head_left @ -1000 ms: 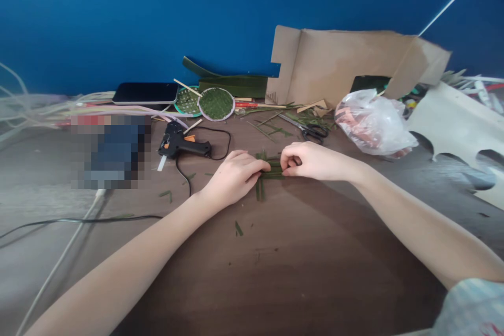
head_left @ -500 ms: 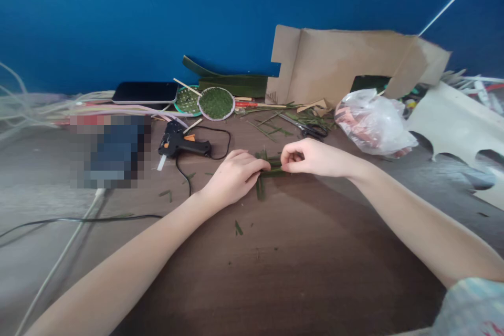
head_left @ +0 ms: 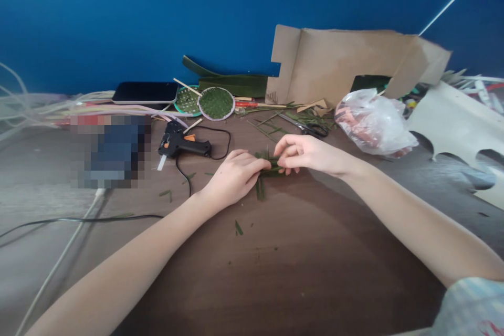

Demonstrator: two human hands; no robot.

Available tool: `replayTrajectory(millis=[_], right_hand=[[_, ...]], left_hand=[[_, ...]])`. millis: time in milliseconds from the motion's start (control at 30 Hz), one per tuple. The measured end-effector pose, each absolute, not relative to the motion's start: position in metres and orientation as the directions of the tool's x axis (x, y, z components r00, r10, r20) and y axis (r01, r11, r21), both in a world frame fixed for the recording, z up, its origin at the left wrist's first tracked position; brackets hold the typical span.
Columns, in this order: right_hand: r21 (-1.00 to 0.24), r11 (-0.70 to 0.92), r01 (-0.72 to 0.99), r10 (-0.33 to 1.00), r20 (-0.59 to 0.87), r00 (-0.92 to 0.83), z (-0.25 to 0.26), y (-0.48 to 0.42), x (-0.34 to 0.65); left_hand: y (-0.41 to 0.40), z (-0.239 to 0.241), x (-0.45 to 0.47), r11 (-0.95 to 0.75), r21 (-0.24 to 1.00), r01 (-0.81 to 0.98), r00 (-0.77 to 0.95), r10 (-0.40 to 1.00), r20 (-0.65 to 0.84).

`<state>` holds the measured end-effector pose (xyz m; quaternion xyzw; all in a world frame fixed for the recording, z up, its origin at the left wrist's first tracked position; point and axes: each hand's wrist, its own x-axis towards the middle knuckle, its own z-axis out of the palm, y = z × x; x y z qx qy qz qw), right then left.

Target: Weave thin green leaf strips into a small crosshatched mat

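Observation:
A small weave of green leaf strips lies on the brown table between both hands. My left hand rests flat on its left part, fingers pressing the strips down. My right hand is over its right part, fingertips pinching a strip at the top edge. Most of the weave is hidden under the fingers; only a few strip ends stick out below and above.
A black glue gun with its cord lies left of the hands. Two round woven discs, a phone, scissors, loose leaf strips, a plastic bag and cut cardboard stand behind. Cables run at the left.
My right hand has moved left and a little up over the weave, its fingers spreading from a tight pinch. My left hand has stayed in place.

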<state>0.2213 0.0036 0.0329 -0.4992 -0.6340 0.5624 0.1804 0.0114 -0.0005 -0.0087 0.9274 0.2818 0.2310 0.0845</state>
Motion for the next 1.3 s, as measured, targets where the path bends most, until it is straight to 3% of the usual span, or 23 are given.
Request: replayTrajectory(millis=[300,1033,1300], right_hand=[[-0.897,0.061,0.439,0.875,-0.163,-0.455,0.0263,0.0024,0.2136],[-0.905,0.083,0.418,0.801,-0.189,-0.568,0.0332,-0.0014,0.2157],[-0.904,0.038,0.425,0.828,-0.210,-0.519,0.0272,-0.0009,0.2146]], left_hand=[[-0.0012,-0.0109,0.0110,-0.804,0.302,0.512,0.714,0.594,0.370],[-0.0008,-0.0125,0.0113,-0.811,0.276,0.515,0.711,0.585,0.391],[-0.0011,-0.0101,0.0103,-0.819,0.281,0.500,0.728,0.573,0.377]])
